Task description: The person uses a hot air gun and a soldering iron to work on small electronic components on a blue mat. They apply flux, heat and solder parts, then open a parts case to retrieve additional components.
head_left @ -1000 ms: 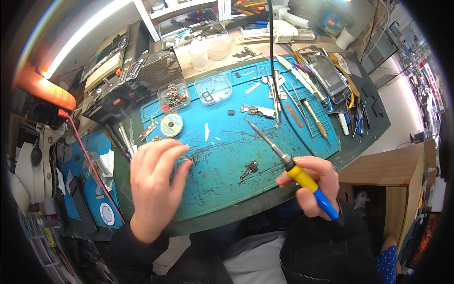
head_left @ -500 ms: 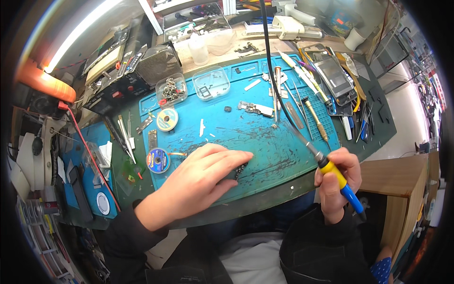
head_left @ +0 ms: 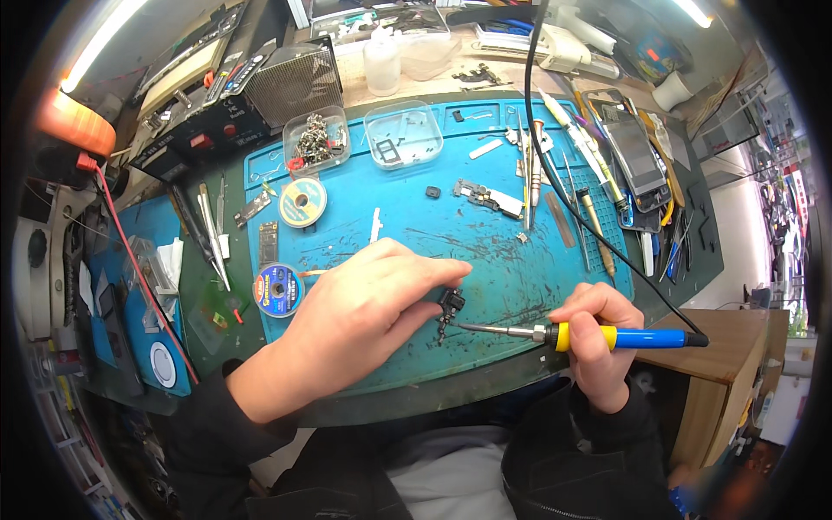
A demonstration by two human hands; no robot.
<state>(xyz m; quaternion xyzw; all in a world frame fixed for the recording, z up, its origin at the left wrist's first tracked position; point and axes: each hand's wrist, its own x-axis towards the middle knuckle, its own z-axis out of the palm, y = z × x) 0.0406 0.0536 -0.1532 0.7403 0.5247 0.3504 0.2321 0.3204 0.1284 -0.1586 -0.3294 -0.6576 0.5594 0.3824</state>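
A blue spool lies near the left hand, on its left. That hand's thumb and finger appear to pinch a small black part at their tips. The soldering iron, gripped in the right hand, has swung level; its tip now sits just beside the part, suggesting work on it is under way.

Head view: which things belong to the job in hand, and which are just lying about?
Apparently in use:
soldering iron, in the right hand
dark component, at the left hand
blue mat

Seemingly lying about:
yellow spool
pale bottle
clear tub
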